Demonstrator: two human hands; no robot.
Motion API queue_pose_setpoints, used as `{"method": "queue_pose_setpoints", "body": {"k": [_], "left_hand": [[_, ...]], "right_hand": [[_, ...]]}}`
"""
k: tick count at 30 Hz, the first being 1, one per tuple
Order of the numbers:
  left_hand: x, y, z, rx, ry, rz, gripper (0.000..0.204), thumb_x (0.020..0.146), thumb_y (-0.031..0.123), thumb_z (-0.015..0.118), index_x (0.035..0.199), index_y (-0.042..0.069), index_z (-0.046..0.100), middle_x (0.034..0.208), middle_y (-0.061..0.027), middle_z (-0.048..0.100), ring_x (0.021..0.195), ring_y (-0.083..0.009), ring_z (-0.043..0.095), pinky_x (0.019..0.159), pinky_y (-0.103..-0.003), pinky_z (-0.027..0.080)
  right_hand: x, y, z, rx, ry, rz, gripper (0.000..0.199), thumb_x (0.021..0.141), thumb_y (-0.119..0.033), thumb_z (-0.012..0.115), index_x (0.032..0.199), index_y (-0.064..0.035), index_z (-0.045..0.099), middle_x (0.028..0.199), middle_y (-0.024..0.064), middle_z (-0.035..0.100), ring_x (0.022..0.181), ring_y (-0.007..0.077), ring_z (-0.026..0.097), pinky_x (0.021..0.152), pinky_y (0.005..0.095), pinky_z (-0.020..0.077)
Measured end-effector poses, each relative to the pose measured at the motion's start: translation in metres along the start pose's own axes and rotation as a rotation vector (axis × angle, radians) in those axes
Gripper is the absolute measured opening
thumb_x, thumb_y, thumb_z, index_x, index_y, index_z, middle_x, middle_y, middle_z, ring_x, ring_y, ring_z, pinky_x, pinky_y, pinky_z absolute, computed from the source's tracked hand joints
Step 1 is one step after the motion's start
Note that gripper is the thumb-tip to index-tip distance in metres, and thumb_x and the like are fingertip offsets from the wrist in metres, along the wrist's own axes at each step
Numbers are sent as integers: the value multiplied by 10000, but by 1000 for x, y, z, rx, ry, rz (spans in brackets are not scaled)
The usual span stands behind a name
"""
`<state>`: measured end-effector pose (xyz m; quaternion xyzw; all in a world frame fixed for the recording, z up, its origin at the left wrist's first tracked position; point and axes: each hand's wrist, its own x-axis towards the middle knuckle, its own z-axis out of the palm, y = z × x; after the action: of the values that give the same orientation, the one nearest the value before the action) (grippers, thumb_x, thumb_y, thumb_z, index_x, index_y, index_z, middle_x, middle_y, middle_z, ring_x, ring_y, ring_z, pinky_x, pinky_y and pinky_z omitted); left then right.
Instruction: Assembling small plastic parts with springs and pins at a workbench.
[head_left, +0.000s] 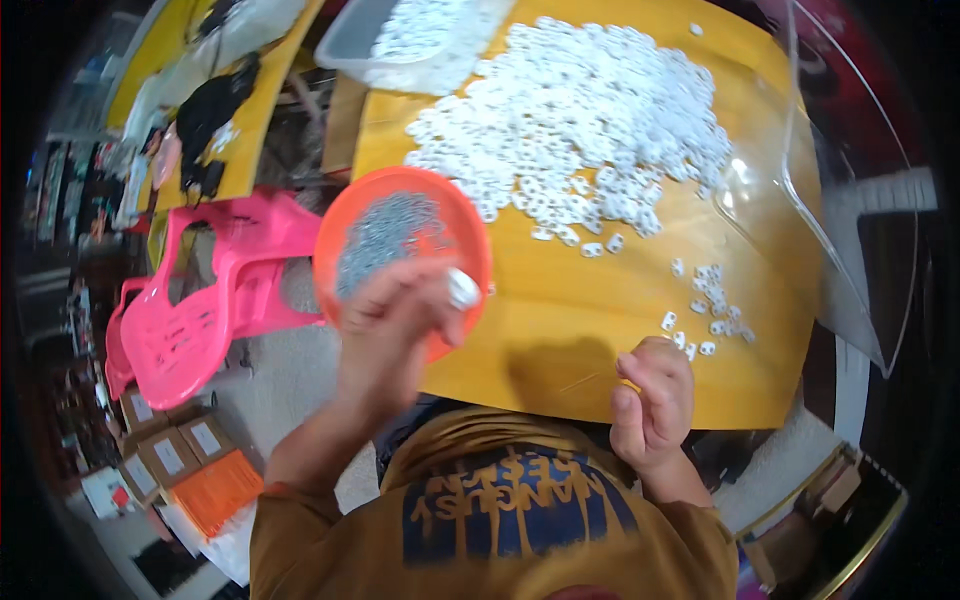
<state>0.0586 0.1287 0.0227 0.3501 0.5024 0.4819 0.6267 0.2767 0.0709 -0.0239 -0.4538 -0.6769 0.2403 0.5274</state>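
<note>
My left hand (385,325), blurred by motion, is in front of an orange round bowl (478,222). Its fingers pinch a small white plastic piece (462,289). Inside the bowl lies a heap of small silvery metal pieces (385,235), like screws or pins. By the table's near edge my right hand (655,400) has its fingers curled, thumb and forefinger close together; what they hold, if anything, is too small to make out. Beyond it lies a small loose group of white oval pieces with dark holes (712,290).
A big heap of the same white pieces (600,110) covers the far part of the yellow tabletop (560,340). A translucent tub (350,40) of white pieces stands at the far left. A clear plastic sheet (790,150) stands at the right. Pink chairs (190,340) are on the left.
</note>
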Motion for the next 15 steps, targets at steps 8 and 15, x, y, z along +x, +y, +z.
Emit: {"method": "queue_pose_setpoints", "body": {"k": [8,15], "left_hand": [[159,72,-10,180,53,350,218,834,91,500,1003,-47,521,741,-32,515,587,-61,462,530,-153,386],[205,76,23,593,42,531,377,810,95,548,1152,-22,445,1006,-71,552,803,-118,541,710,-226,441]], "right_hand": [[15,25,-34,-56,96,-28,283,677,17,590,956,-16,561,760,75,490,610,205,467,576,321,382],[20,27,-54,-158,160,-7,244,726,-58,529,962,6,524,782,101,489,660,210,467,599,337,385]]}}
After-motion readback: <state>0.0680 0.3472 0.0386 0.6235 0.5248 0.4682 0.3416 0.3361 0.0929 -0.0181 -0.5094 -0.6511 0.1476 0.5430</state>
